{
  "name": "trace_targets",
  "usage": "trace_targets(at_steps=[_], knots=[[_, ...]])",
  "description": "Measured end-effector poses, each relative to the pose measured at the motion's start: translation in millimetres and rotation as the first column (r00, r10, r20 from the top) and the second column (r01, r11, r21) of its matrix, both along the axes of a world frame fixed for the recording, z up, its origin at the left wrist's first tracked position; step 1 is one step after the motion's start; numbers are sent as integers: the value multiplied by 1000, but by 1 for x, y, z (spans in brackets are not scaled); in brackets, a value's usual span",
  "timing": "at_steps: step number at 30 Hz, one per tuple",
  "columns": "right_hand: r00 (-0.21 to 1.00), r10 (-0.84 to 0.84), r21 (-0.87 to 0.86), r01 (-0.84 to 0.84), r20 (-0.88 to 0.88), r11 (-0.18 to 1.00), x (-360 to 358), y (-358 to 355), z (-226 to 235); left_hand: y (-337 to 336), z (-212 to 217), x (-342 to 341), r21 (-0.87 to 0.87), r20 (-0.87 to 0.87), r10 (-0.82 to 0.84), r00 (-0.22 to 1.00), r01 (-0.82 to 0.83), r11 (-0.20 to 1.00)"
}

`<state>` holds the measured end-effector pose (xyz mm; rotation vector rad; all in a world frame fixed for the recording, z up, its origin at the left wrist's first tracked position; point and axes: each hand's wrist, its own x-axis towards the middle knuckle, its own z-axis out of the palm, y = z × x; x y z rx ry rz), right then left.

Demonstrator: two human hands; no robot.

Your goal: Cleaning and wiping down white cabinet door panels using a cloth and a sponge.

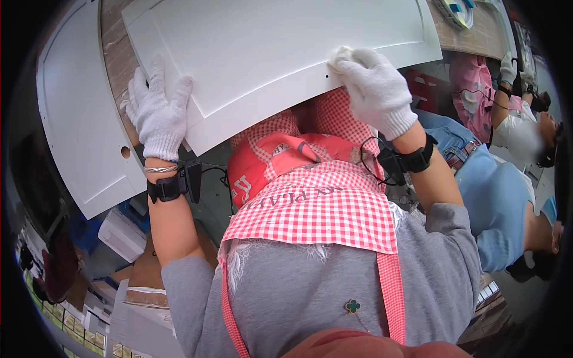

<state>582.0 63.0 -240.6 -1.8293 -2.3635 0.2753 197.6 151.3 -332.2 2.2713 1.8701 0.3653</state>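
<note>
A white cabinet door panel (pixel 280 53) with a raised frame lies flat in front of me, its near edge jutting over my lap. My left hand (pixel 156 110), in a white knit glove, rests at the panel's left end with its fingers spread. Also gloved, my right hand (pixel 379 89) is closed on a crumpled white cloth (pixel 340 59) and presses it against the panel's near edge. Close by the cloth is a small dark hole in the frame. The fingertips of the right hand are partly hidden.
Another white door panel (pixel 89 119) with a round hole lies to the left. Brown work surface (pixel 486 36) shows at the far right, with a coil of pale strip (pixel 456 12). Co-workers sit on the right, one in a blue top (pixel 495 197). Cardboard boxes (pixel 149 268) stand lower left.
</note>
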Motion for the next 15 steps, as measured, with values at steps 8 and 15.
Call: trace_targets(at_steps=[8,15], knots=[[995,19,82,-11,-97,997,20,-10,-12,4,7,4,-32,-42,-4,999,2,999],[964,-258,156,264,-56,952,42,-8,-5,1,2,4,-41,-57,33,998,-35,999]])
